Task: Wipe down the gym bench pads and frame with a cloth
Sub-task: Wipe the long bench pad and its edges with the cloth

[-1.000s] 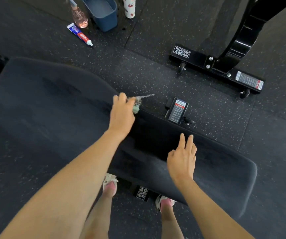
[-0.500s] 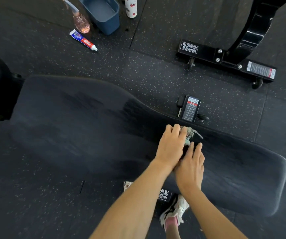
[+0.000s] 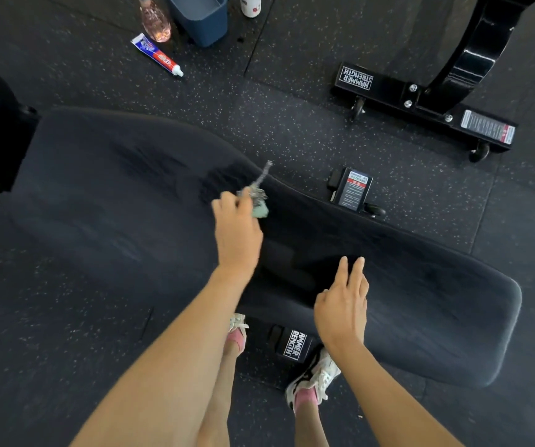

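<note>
At 6 o'clock, two trainers (image 3: 314, 379) stand on the speckled floor (image 3: 66, 333) beside the bench frame's labelled foot (image 3: 293, 345). Just beyond, toward 5 o'clock, the right hand (image 3: 342, 304) lies over the near edge of the bench pad (image 3: 114, 201), fingers straight and close together, holding nothing. At centre the left hand (image 3: 237, 230) curls round a bunched grey-green cloth (image 3: 258, 201) on the pad's far side, one strand poking toward 1 o'clock. At 11 o'clock lie a tube (image 3: 156, 54), a pink spray bottle (image 3: 156, 22) and a blue bin (image 3: 201, 17); at 2 o'clock, a black machine base (image 3: 421, 104).
</note>
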Tool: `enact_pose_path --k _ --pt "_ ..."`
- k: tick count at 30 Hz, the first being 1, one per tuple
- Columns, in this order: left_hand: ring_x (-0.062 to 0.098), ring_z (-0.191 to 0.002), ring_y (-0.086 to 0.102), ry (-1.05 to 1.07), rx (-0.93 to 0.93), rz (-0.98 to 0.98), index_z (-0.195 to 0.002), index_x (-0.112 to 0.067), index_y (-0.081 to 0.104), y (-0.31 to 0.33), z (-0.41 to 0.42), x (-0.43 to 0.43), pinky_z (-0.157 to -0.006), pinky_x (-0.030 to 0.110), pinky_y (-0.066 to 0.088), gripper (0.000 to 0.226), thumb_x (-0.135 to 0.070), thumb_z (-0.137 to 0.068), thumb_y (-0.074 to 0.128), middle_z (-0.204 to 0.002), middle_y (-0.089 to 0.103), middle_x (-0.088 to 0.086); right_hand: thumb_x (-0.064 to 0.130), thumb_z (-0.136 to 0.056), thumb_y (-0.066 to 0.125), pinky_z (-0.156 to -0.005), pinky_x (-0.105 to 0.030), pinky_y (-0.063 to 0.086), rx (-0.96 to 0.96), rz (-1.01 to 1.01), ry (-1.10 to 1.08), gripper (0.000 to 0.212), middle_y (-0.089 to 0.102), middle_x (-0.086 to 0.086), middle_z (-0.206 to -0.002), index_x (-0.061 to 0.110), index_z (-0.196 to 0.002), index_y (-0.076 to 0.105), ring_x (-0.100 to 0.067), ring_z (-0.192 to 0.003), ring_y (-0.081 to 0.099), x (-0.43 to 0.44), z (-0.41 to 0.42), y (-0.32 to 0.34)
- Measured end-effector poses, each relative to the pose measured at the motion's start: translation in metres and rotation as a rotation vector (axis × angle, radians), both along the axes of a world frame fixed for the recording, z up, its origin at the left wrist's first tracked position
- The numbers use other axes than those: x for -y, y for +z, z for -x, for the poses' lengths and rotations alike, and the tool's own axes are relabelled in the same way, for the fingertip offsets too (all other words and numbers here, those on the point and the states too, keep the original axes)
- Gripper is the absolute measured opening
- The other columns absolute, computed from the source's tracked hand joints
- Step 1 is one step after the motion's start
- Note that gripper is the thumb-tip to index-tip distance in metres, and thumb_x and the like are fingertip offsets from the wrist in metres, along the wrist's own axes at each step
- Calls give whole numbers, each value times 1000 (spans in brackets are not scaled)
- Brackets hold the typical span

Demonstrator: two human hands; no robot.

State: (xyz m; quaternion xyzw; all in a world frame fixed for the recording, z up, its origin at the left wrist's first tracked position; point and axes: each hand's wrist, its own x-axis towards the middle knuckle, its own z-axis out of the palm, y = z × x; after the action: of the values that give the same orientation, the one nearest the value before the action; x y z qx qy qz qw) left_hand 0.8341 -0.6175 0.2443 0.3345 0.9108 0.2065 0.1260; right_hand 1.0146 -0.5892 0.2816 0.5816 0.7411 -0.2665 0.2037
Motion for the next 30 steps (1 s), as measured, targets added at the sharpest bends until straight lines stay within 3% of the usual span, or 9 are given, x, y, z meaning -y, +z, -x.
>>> enact_pose_path --k 3,7,9,12,16,19,24,27,30 --pt "30 -85 44 -271 48 -76 -115 1 62 -3 -54 -1 -55 36 49 46 10 -71 66 -92 50 15 8 -95 45 -113 -39 30 13 6 42 71 -9 -15 -160 8 -153 5 -28 -145 9 7 -10 2" --pt "22 -84 35 -577 67 -64 -114 0 64 -2 -72 13 -47 25 35 48 8 -67 66 -91 52 13 7 -93 46 -112 -39 31 4 19 86 73 -10 -12 -160 8 -153 4 -28 -146 6 9 -19 5" --pt "24 -87 36 -518 110 -38 -114 -1 64 -1 -46 22 -49 32 43 43 5 -71 57 -93 51 14 8 -93 46 -112 -39 32 3 25 113 74 -11 -12 -160 9 -153 3 -28 -146 6 7 -20 7" --pt "33 -94 40 -205 56 0 -106 2 62 -1 15 43 -71 49 49 34 7 -74 55 -99 47 20 9 -95 44 -112 -39 32 -1 31 119 73 -13 -10 -160 10 -154 1 -27 -146 5 5 -17 9" --pt "36 -100 42 88 -21 81 -108 6 60 3 52 67 -79 42 45 27 7 -82 57 -109 46 21 8 -95 44 -112 -40 32 -3 42 97 72 -12 -11 -160 9 -154 3 -27 -146 5 9 -12 10" --pt "35 -91 42 -21 -32 20 -99 2 61 -1 2 60 -73 44 42 28 6 -71 63 -99 49 20 8 -95 45 -113 -39 30 20 57 88 72 -12 -14 -160 6 -153 3 -28 -146 6 16 -13 9" --pt "26 -82 40 -408 70 -143 -111 -2 63 -3 -108 47 -48 36 47 40 -1 -72 66 -87 51 12 4 -92 47 -114 -39 29 50 64 64 74 -11 -15 -160 4 -153 5 -29 -146 5 26 -20 6" --pt "23 -81 43 -744 9 -110 -108 -2 64 -2 -97 52 -51 32 49 38 -4 -70 59 -88 54 9 4 -91 48 -113 -40 29 43 53 48 74 -9 -14 -160 5 -152 7 -29 -146 5 26 -25 6" --pt "26 -86 39 -604 -66 -77 -112 -2 62 -7 -35 65 -54 38 49 37 -5 -78 45 -92 47 11 4 -93 47 -112 -40 31 44 50 33 74 -10 -15 -160 7 -153 4 -30 -145 6 25 -28 8"
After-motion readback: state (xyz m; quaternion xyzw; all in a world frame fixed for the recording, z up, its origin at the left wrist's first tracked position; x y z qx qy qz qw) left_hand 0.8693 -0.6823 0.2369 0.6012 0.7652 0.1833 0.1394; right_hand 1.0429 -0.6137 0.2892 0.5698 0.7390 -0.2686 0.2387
